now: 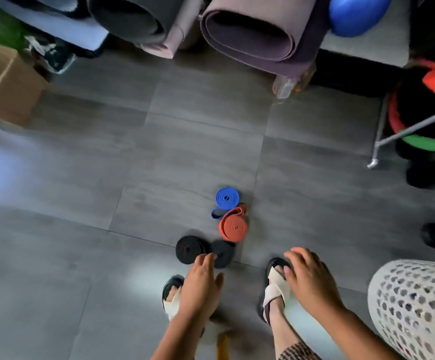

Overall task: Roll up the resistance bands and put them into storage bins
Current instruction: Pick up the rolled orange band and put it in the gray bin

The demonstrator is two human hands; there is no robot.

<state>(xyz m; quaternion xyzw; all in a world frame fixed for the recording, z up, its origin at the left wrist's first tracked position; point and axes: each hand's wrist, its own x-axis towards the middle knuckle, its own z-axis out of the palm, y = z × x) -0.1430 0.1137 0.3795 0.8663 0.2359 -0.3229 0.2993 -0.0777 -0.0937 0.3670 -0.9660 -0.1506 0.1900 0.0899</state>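
Left hand [201,280] hovers by two coiled black bands [189,249].

The scene is seen from one head-worn wide-angle camera, aimed steeply down at the grey floor [81,178]; feet lie near, rolled mats [250,29] are ranged along the far edge.

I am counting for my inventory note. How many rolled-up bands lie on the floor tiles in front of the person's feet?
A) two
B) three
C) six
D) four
D: four rolls lie there, a blue roll, an orange roll beside it, and nearer the feet the left black roll and the right black roll.
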